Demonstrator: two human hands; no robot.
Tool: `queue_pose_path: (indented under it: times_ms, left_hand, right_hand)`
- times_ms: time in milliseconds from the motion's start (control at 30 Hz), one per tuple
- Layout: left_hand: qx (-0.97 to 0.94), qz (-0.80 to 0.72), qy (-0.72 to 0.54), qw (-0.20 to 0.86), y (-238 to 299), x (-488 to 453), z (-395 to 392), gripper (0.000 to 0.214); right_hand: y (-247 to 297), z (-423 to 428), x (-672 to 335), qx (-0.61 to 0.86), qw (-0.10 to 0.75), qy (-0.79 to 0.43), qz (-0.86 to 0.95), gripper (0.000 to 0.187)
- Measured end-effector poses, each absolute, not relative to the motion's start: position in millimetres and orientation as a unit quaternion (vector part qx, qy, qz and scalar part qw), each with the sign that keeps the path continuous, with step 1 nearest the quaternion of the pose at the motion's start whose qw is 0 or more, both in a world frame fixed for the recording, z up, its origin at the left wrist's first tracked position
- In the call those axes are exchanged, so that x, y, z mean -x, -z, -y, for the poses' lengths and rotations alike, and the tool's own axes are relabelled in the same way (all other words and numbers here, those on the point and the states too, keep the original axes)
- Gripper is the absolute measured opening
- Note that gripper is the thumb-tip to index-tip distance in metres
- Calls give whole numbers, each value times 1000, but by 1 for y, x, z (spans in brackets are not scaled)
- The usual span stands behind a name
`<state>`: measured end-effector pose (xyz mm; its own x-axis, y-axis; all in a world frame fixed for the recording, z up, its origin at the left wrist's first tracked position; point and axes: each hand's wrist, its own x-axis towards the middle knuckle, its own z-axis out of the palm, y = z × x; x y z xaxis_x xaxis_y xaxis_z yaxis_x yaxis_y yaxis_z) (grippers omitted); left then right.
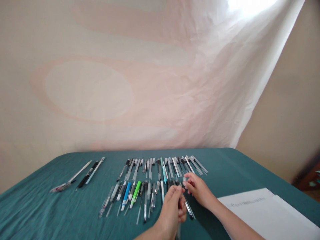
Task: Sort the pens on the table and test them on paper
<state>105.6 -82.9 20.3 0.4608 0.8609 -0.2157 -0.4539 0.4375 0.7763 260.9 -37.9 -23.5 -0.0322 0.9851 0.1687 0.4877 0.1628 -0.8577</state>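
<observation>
My left hand (173, 207) is closed above the near row of pens. A slim, greyish pen (178, 231) sticks out below its fist, and the fingers hide the rest. Just to the right, my right hand (197, 189) pinches a small pale piece (184, 179) that looks like a pen cap, close to the left fingertips. Around the hands lie pens and caps in two rows. The near row has a blue pen (126, 196) and a bright green pen (135, 194) among clear and black ones. Further back, the far row includes a light teal pen (164, 174).
Dark green cloth (82, 213) covers the table. White paper sheets (265, 213) lie at the right, the top one bearing faint handwriting. At the left are a black pen (87, 175), a pale pen (95, 170) and a long white one (80, 170). A pale curtain (160, 83) hangs behind.
</observation>
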Motion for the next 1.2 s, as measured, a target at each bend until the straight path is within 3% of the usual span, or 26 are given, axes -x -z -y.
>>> queue_pose_path:
  times_ms: [400,867,1200]
  left_hand:
    - [-327,-295,-450,777,-13,-105,80,24]
    - [-321,-300,-459,772,-17,-105,76,30]
    - [-326,-301,-455,772,-14,-105,77,28]
  right_hand:
    - [22,39,-258,577,380,-239,682,26]
    - [16,42,-256,601,376,-209,674,13]
    - [13,45,-255,594,374,-221,677,19]
